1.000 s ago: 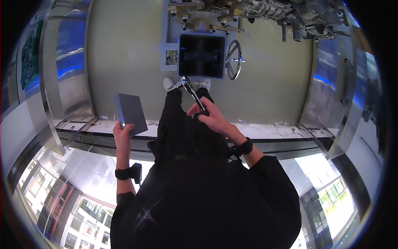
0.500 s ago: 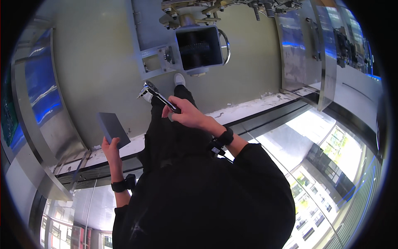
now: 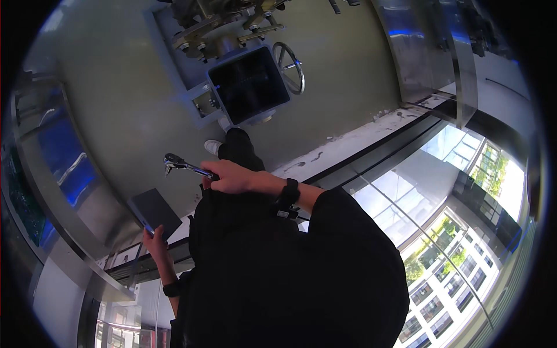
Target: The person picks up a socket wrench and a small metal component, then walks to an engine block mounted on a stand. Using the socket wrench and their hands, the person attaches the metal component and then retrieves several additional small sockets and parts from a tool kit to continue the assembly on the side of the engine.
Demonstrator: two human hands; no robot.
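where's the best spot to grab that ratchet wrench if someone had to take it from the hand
Probably the bare middle of the ratchet wrench's chrome shaft, coming in from the head end. The right hand wraps the handle end, so only the round head and a short stretch of slim, straight shaft stick out free. The left hand holds a dark flat panel.

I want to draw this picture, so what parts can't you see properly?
- Head view: the ratchet wrench handle is hidden inside the right hand.
- The left hand is partly hidden behind the dark flat panel it holds.
- The legs and one shoe are hidden by the person's own dark clothing.
- The inside of the square machine opening is too dark to make out.
- The machine's top is cut off by the upper edge.
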